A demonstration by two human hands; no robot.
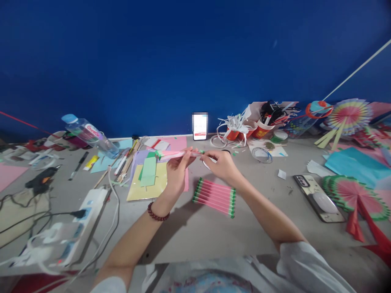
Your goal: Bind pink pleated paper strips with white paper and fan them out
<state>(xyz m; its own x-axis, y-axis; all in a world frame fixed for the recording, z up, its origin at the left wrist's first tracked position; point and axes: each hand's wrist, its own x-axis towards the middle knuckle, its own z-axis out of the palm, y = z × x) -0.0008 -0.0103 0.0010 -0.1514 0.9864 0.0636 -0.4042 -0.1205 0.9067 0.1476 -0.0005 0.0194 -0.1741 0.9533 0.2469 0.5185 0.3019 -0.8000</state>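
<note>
Left hand point(177, 169), right hand point(223, 164): fingers pinched closed on folded pink strip point(171, 155), held beyond the pleated sheet point(214, 197). Phone point(200, 126) upright, farther beyond that sheet. Possible trouble: uneven pinch skewing creases; slack grip letting folds spring open.

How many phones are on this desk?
2: one phone stands upright near the blue wall; another phone lies at right beside a pleated fan. Others may be hidden.
</note>
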